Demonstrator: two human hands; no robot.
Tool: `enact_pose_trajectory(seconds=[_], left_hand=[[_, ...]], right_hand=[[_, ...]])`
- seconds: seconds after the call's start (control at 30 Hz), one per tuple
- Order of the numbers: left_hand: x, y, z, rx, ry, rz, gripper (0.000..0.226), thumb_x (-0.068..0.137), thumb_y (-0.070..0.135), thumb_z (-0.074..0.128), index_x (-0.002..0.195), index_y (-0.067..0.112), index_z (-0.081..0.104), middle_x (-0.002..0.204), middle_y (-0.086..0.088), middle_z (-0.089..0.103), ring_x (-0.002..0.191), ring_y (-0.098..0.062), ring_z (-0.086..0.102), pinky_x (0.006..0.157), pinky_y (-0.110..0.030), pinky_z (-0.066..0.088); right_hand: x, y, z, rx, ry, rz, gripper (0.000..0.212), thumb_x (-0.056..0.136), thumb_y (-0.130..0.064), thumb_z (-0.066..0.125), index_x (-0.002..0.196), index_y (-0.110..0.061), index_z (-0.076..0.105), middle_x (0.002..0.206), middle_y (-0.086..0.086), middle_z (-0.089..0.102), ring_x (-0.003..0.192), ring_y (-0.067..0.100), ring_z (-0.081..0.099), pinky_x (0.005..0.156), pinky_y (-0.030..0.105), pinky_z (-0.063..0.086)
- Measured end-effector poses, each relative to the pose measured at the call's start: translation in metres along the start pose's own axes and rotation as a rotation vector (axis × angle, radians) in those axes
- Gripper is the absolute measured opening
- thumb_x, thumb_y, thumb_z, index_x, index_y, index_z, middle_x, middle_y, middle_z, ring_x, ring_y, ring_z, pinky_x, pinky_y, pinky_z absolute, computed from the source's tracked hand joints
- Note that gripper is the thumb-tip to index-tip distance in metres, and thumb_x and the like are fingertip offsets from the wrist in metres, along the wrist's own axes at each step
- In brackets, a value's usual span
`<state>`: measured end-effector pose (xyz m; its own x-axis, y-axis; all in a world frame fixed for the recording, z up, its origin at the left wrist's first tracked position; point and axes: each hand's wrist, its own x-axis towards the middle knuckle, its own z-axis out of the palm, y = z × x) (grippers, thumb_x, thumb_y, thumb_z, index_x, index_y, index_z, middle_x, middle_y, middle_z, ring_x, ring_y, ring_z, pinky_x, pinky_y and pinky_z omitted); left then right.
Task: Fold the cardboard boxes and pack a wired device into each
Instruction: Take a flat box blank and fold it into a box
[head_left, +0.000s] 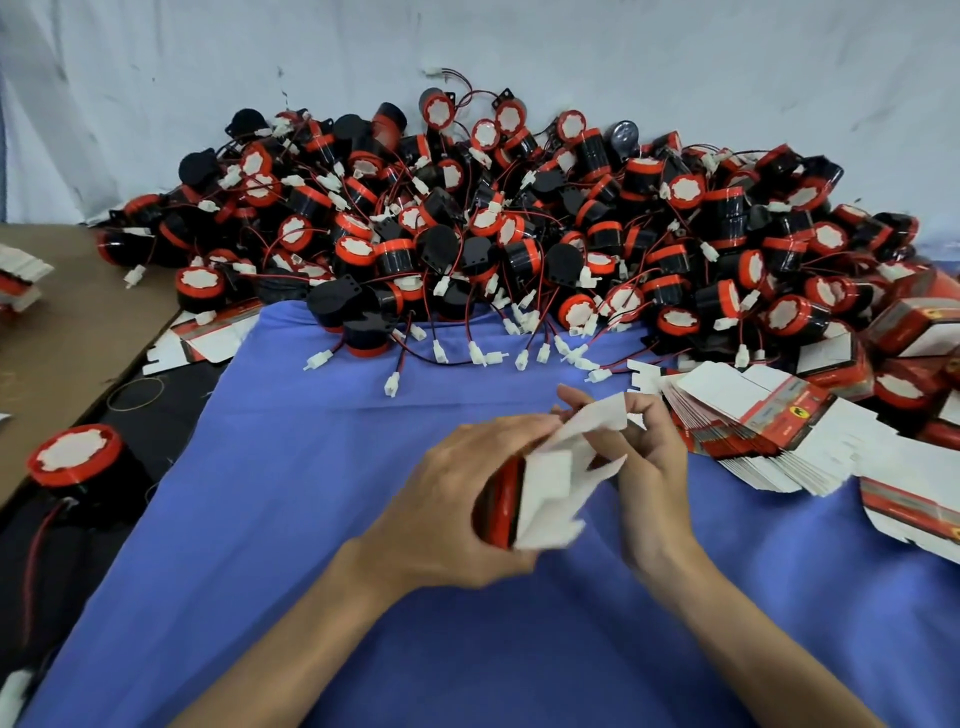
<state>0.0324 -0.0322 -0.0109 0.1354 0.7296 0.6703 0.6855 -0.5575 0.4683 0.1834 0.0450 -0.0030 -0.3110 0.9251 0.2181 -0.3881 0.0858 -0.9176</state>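
Observation:
A red-and-white cardboard box (545, 493) is half opened over the blue cloth (311, 519), its white flaps sticking up. My left hand (447, 499) grips its red side from the left. My right hand (644, 457) pinches a white flap at its top right. A big heap of black-and-red wired devices (493, 223) with white plugs fills the back of the table. Flat box blanks (769, 431) lie stacked to the right of my hands.
Folded red boxes (914, 322) sit at the far right. One loose device (78, 457) stands at the left, off the cloth. A brown cardboard sheet (78, 322) with more blanks (21, 280) lies at the far left. A flat blank (208, 338) lies at the cloth's corner.

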Motion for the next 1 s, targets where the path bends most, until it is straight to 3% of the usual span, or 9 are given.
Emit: enact_pose_trajectory(seconds=[0.1, 0.2, 0.33, 0.43, 0.53, 0.63, 0.77, 0.9, 1.0], left_hand=[[0.005, -0.001, -0.005, -0.157, 0.159, -0.212, 0.058, 0.071, 0.048, 0.069, 0.124, 0.041, 0.047, 0.125, 0.033, 0.056, 0.116, 0.009, 0.052, 0.095, -0.012, 0.040], [0.008, -0.006, -0.006, -0.278, 0.290, -0.314, 0.059, 0.070, 0.054, 0.066, 0.122, 0.039, 0.042, 0.117, 0.040, 0.054, 0.109, 0.015, 0.051, 0.089, -0.005, 0.038], [0.006, -0.011, -0.003, -0.372, 0.411, -0.341, 0.072, 0.079, 0.079, 0.046, 0.125, 0.024, 0.041, 0.112, 0.021, 0.059, 0.100, 0.001, 0.057, 0.085, -0.018, 0.047], [0.005, -0.011, -0.001, -0.390, 0.435, -0.346, 0.039, 0.086, 0.052, 0.044, 0.116, 0.027, 0.043, 0.104, 0.028, 0.060, 0.091, 0.005, 0.057, 0.076, -0.012, 0.045], [0.004, -0.008, 0.001, -0.409, 0.452, -0.339, 0.029, 0.086, 0.044, 0.042, 0.110, 0.027, 0.043, 0.101, 0.029, 0.058, 0.088, 0.006, 0.056, 0.074, -0.010, 0.044], [0.004, -0.007, 0.005, -0.456, 0.473, -0.368, 0.027, 0.085, 0.047, 0.043, 0.105, 0.029, 0.043, 0.097, 0.028, 0.057, 0.085, 0.005, 0.055, 0.072, -0.013, 0.045], [0.001, -0.007, 0.008, -0.462, 0.467, -0.338, 0.021, 0.085, 0.041, 0.041, 0.101, 0.027, 0.041, 0.092, 0.028, 0.055, 0.078, 0.006, 0.052, 0.067, -0.012, 0.044], [0.000, -0.007, 0.012, -0.507, 0.473, -0.298, 0.019, 0.083, 0.036, 0.040, 0.101, 0.028, 0.041, 0.090, 0.026, 0.053, 0.078, 0.000, 0.050, 0.067, -0.016, 0.044], [0.002, -0.006, 0.012, -0.492, 0.481, -0.272, 0.021, 0.083, 0.035, 0.038, 0.100, 0.045, 0.045, 0.092, 0.023, 0.053, 0.077, -0.003, 0.050, 0.066, -0.020, 0.043]], right_hand=[[-0.001, -0.001, -0.002, -0.067, -0.053, -0.024, 0.022, 0.079, -0.003, 0.061, 0.093, -0.016, 0.050, 0.074, -0.002, 0.069, 0.069, 0.018, 0.062, 0.070, 0.029, 0.049], [-0.009, 0.002, 0.002, -0.088, -0.186, -0.078, 0.030, 0.079, -0.010, 0.053, 0.106, -0.021, 0.050, 0.065, -0.009, 0.066, 0.063, 0.007, 0.060, 0.063, 0.017, 0.048], [-0.016, 0.004, 0.004, -0.113, -0.337, -0.144, 0.039, 0.089, -0.022, 0.053, 0.127, -0.031, 0.048, 0.088, -0.012, 0.069, 0.086, 0.008, 0.063, 0.077, 0.019, 0.050], [-0.018, 0.004, 0.003, -0.139, -0.383, -0.108, 0.047, 0.089, -0.054, 0.053, 0.133, -0.039, 0.048, 0.106, -0.010, 0.066, 0.098, 0.010, 0.063, 0.080, 0.021, 0.050], [-0.017, 0.001, 0.004, -0.160, -0.401, -0.062, 0.060, 0.079, -0.073, 0.053, 0.131, -0.045, 0.049, 0.117, -0.010, 0.064, 0.105, 0.010, 0.062, 0.081, 0.023, 0.051], [-0.019, 0.003, 0.006, -0.139, -0.421, -0.072, 0.058, 0.080, -0.070, 0.056, 0.131, -0.042, 0.050, 0.125, -0.011, 0.060, 0.113, 0.014, 0.059, 0.084, 0.025, 0.050], [-0.027, 0.007, 0.011, -0.122, -0.394, -0.053, 0.033, 0.085, -0.043, 0.061, 0.117, -0.042, 0.054, 0.114, -0.012, 0.061, 0.098, 0.007, 0.061, 0.070, 0.020, 0.051], [-0.030, 0.004, 0.016, -0.018, -0.413, 0.067, 0.048, 0.078, -0.069, 0.058, 0.117, -0.040, 0.056, 0.120, -0.005, 0.057, 0.097, 0.008, 0.057, 0.069, 0.018, 0.046], [-0.029, 0.003, 0.018, 0.067, -0.379, 0.113, 0.046, 0.077, -0.067, 0.061, 0.114, -0.039, 0.059, 0.122, -0.005, 0.060, 0.106, 0.011, 0.057, 0.076, 0.022, 0.049]])
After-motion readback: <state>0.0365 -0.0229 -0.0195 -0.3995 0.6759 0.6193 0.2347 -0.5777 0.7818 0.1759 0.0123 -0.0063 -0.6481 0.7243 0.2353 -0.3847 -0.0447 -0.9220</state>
